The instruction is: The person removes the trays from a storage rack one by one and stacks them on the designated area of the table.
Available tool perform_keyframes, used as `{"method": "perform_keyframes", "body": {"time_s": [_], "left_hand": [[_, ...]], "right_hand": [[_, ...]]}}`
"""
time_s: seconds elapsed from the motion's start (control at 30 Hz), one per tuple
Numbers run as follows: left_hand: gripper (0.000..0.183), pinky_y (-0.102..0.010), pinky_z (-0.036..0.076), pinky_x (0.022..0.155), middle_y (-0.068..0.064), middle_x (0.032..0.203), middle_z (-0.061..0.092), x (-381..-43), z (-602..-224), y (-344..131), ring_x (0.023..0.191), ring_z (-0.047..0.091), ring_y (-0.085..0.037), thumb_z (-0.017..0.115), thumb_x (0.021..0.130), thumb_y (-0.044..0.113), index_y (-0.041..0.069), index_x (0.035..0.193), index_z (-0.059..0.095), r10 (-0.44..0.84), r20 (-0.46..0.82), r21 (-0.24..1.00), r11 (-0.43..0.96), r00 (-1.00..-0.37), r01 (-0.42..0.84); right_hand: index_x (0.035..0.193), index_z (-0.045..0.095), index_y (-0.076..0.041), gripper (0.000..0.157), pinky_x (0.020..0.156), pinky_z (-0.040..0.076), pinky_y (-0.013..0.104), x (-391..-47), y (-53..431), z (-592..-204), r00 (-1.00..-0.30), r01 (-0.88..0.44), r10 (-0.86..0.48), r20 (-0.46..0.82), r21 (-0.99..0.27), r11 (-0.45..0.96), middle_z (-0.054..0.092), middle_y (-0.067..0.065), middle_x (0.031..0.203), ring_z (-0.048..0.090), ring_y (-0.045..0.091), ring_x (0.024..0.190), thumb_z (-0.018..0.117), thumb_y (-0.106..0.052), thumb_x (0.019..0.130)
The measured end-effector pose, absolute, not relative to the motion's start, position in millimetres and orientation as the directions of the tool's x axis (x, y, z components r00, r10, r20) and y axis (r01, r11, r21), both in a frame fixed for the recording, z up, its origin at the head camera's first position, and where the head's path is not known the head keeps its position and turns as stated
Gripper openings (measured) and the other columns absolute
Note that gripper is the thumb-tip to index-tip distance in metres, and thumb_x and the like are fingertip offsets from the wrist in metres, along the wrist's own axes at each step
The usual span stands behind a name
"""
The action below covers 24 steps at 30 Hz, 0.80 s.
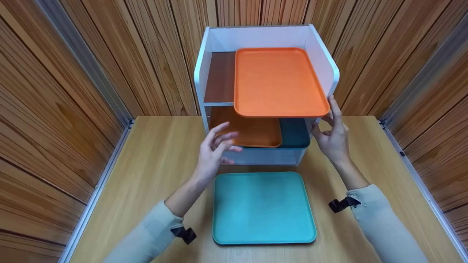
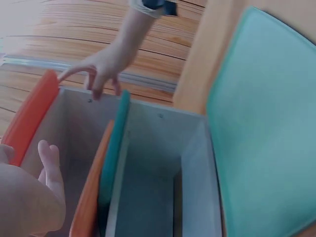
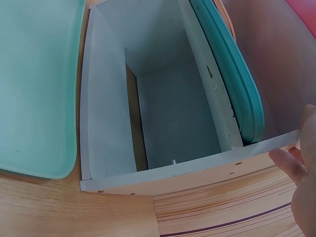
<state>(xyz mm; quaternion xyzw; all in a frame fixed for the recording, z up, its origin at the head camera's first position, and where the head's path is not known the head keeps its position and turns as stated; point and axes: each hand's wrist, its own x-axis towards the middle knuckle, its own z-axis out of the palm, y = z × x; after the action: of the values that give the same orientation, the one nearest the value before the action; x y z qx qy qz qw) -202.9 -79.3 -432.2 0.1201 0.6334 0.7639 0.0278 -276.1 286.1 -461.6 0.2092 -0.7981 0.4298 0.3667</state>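
Observation:
A bright orange tray (image 1: 279, 84) lies on the top level of a white shelf unit (image 1: 256, 38), its front jutting past the board. The middle level carries a second orange tray (image 1: 256, 133) over a dark teal tray (image 1: 295, 133). My left hand (image 1: 212, 153) hovers by the left front of these lower trays, fingers spread and loosely bent, holding nothing. At the unit's right side, my right hand (image 1: 334, 137) has its index finger extended along the top tray's front corner. Its thumb (image 3: 289, 165) touches the unit's front edge in the right wrist view.
A turquoise tray (image 1: 263, 208) lies flat on the wooden table (image 1: 164, 153) in front of the unit. Below the middle level is an open bottom compartment (image 3: 173, 108). Wood-panelled walls (image 1: 47, 109) with metal rails enclose the table on the sides and back.

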Motion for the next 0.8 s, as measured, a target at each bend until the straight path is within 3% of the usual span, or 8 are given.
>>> {"method": "perform_keyframes", "body": {"time_s": [0.13,0.23,0.53,0.8], "left_hand": [[0.065,-0.037,0.072,0.093,-0.030,0.171,0.051,-209,-424,-72,0.127,0.080,-0.023,0.054,0.115,0.015,0.009,0.176,0.031,0.211,0.141,0.957,-0.281,-0.967,0.079],[0.065,-0.035,0.071,0.095,-0.028,0.171,0.052,-212,-416,-64,0.136,0.076,-0.030,0.053,0.114,0.016,0.011,0.176,0.032,0.205,0.139,0.935,-0.349,-0.969,0.061],[0.055,-0.030,0.071,0.090,-0.019,0.152,0.070,-219,-392,-44,0.117,0.083,-0.019,0.057,0.116,0.016,0.011,0.167,0.040,0.183,0.116,0.903,-0.428,-0.976,0.027],[0.054,-0.026,0.071,0.085,-0.014,0.135,0.079,-230,-381,-34,0.101,0.087,-0.016,0.065,0.114,0.014,0.016,0.162,0.042,0.110,0.025,0.869,-0.493,-0.994,-0.033]], "right_hand": [[0.169,0.032,-0.005,0.076,0.066,0.049,0.008,-275,287,-462,-0.635,-0.658,-0.021,0.772,-0.526,0.538,0.055,0.018,0.172,0.064,-0.016,0.135,0.071,0.005,0.104],[0.168,0.031,-0.004,0.075,0.066,0.050,0.008,-275,287,-463,-0.637,-0.659,-0.022,0.770,-0.529,0.535,0.056,0.018,0.172,0.065,-0.015,0.135,0.070,0.005,0.104],[0.168,0.031,0.001,0.074,0.065,0.050,0.009,-275,291,-466,-0.637,-0.660,-0.020,0.770,-0.532,0.531,0.064,0.022,0.162,0.065,-0.015,0.135,0.067,0.008,0.105],[0.171,0.028,-0.003,0.082,0.079,0.056,0.005,-277,288,-466,-0.651,-0.650,-0.039,0.758,-0.530,0.544,0.067,0.023,0.159,0.066,-0.019,0.127,0.073,0.006,0.103]]}}
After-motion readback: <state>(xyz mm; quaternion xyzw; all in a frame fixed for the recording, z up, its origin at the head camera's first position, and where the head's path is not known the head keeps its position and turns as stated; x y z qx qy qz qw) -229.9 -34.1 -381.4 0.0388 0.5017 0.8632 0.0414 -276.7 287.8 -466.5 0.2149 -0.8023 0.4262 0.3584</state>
